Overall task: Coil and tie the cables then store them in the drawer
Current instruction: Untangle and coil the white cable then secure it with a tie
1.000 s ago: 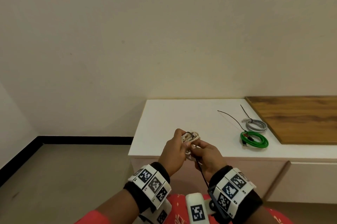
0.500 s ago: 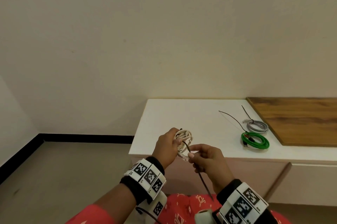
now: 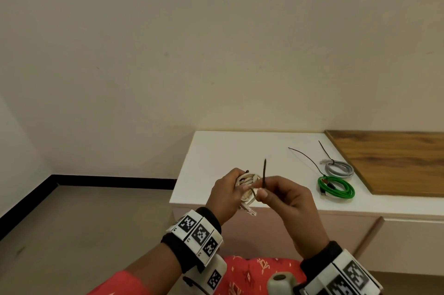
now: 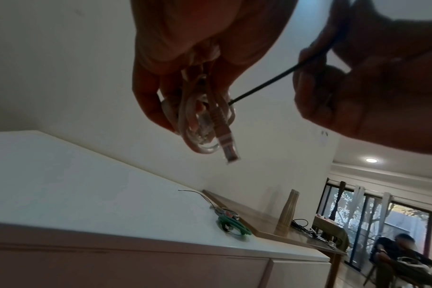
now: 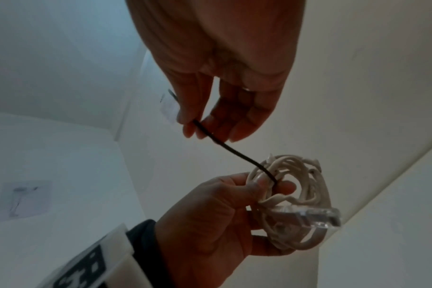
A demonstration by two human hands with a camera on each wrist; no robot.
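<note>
While the white coil is gripped in the left hand above the cabinet's front edge, a black tie threaded thru it is pinched by the right hand — cinching looks unfinished. Farther back, green & grey coils lie tied on top, beside a spare tie. Storing is left; no drawer is seen open. Only the wrist views show the clear plug — the left one also a seated person far off.

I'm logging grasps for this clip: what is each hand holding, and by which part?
The left hand grips the coiled white cable around its bundled loops. The right hand pinches the black cable tie partway along its strap.
</note>
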